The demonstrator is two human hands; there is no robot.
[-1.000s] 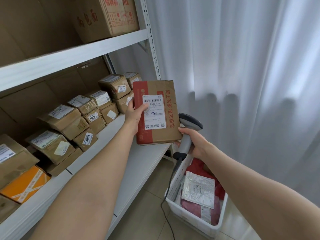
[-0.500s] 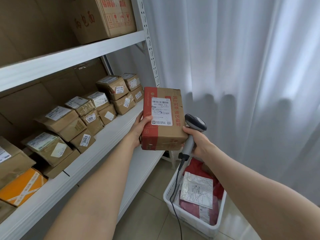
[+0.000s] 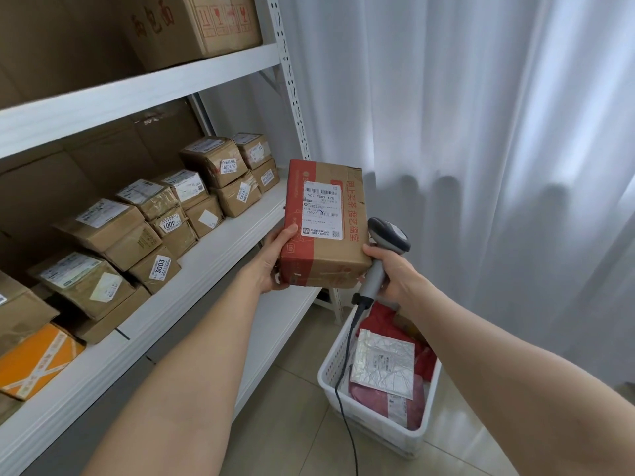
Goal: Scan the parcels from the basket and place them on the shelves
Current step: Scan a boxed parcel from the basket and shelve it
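Down on the floor at the right, the white basket (image 3: 376, 428) is far from emptied: a silver pouch (image 3: 383, 364) lies on top of red bags (image 3: 390, 401), so several parcels are left to do. Above it, the right hand (image 3: 395, 278) is wrapped round the handle of the scanner (image 3: 390, 233), whose cable (image 3: 343, 372) drops past the basket rim. One finger of that hand touches the lower right edge of the parcel (image 3: 323, 255) now in hand. This brown-and-red box is held upright in the air, just off the right end of the middle shelf (image 3: 220, 259), on nothing. The left hand (image 3: 275, 261) grips its lower left corner, thumb on the front face. Its label (image 3: 322, 211) faces the camera, while the scanner head sits beside the box, not aimed at it. Whether it has been read I cannot tell, and shelving is not yet done. Further back, many labelled boxes (image 3: 103, 231) line the rear of that shelf, leaving bare board along the front edge and at the right end. A large carton (image 3: 192, 25) sits on the shelf above. I judge the job roughly midway.
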